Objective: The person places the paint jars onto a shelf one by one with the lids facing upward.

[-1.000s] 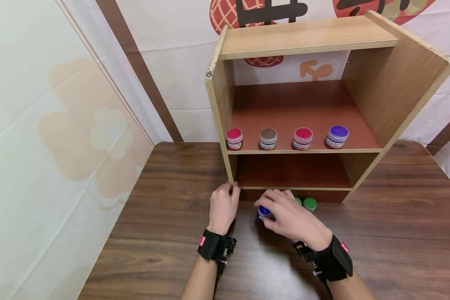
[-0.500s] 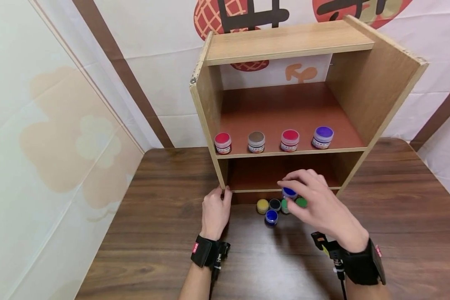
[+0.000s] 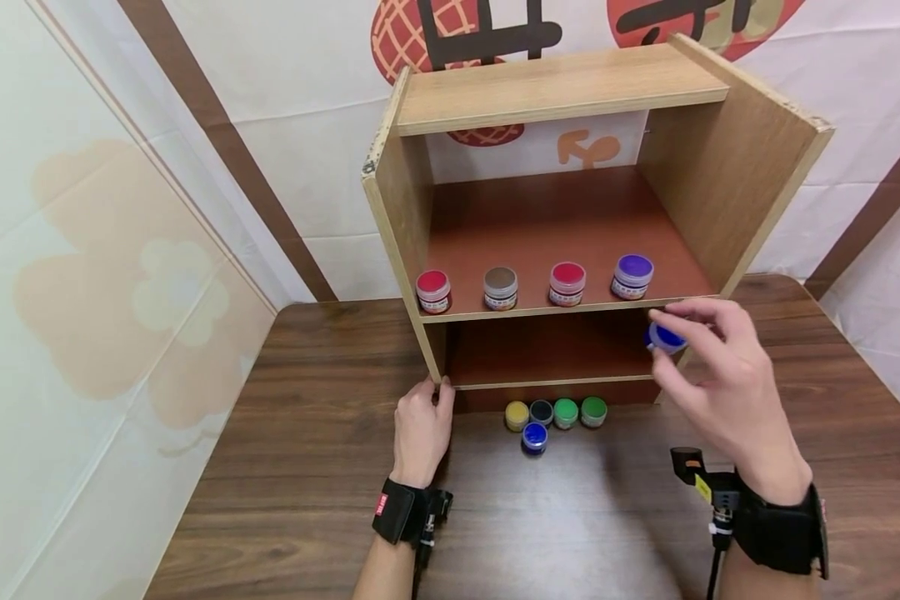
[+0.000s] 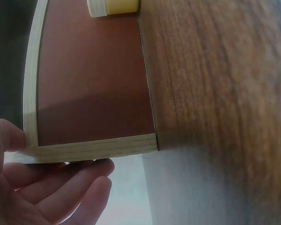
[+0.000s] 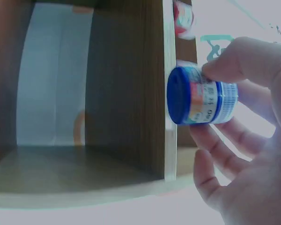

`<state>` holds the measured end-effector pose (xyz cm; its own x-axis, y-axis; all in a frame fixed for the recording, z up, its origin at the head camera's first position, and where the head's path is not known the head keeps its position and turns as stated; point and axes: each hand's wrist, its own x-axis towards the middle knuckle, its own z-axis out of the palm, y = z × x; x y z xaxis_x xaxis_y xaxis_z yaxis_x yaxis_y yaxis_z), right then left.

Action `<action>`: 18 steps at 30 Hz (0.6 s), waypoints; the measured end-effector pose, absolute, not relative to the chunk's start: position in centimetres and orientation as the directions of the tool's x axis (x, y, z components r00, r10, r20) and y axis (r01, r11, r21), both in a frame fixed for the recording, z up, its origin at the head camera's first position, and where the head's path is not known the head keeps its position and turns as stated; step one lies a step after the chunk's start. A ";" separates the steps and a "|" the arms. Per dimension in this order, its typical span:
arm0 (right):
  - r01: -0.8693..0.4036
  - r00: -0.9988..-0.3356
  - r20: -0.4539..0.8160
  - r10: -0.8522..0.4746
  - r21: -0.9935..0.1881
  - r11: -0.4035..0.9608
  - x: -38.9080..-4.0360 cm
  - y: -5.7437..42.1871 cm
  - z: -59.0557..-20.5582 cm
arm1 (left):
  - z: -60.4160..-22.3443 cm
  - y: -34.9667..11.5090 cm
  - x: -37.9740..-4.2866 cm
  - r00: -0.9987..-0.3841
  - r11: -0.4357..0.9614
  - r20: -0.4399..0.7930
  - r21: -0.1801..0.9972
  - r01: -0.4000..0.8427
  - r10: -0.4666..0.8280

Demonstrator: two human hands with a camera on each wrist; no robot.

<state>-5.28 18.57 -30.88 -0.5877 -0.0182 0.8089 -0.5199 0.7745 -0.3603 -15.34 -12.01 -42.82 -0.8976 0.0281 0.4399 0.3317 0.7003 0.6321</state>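
Between thumb and fingers, my right hand (image 3: 735, 375) holds a blue paint jar (image 5: 201, 96) in front of the right end of the wooden shelf unit's (image 3: 540, 83) lower compartment. The right wrist view shows its printed label, with the shelf board's edge just beside it. My left hand (image 3: 423, 429) grips the lower left corner of the unit, thumb on the front edge (image 4: 30, 103) and fingers behind the side panel. Four-color jars stand along the upper shelf's front edge: a red jar (image 3: 433, 292), a brown jar (image 3: 501, 288), another red jar (image 3: 567, 284) and a purple jar (image 3: 632, 277).
On the wooden table (image 3: 307, 500), before the unit's base, stand a yellow jar (image 3: 517, 416), a black jar (image 3: 542, 413), a light green jar (image 3: 566, 413) and a dark green jar (image 3: 593, 412). A blue jar (image 3: 535, 438) stands in front of them. A printed cloth (image 3: 307, 150) hangs behind.
My right hand has lifted a blue jar from the group on the table and carried it right and up to the lower compartment. My left hand keeps its grip on the corner.
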 end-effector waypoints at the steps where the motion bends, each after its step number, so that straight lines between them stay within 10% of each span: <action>1: -0.509 -0.578 0.816 0.006 -0.366 0.779 -5.2 18.8 -30.8 | -42.8 -12.0 -15.3 -0.896 0.701 0.444 0.630 0.334 0.028; 18: -0.450 -0.479 0.863 0.159 -0.397 0.800 -5.8 19.3 -29.9 | -43.0 -12.0 -15.4 -0.890 0.694 0.456 0.633 0.343 0.024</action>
<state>-5.76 19.28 -29.94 -0.4787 0.1594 0.8634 -0.4496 0.8001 -0.3970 -15.38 -12.02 -43.01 -0.8897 0.0244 0.4558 0.3434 0.6937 0.6331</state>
